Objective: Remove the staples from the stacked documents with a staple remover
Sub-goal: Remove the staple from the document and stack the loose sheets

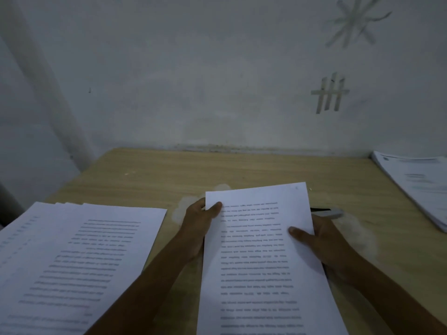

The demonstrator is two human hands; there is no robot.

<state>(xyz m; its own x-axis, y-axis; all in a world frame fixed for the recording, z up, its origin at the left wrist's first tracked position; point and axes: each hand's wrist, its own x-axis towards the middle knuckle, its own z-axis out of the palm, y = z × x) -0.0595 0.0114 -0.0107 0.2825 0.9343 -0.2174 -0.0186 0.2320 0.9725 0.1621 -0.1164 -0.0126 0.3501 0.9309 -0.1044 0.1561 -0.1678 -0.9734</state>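
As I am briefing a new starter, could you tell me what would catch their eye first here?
The printed document at centre stands out, pinched by the left hand and right hand. A spread pile of pages lies at left on the wooden table, and tape marks stick to the wall at upper right.

Grey tool (329,213) mostly behind held doc (261,250) & right hand (326,247); doc text too blurry.
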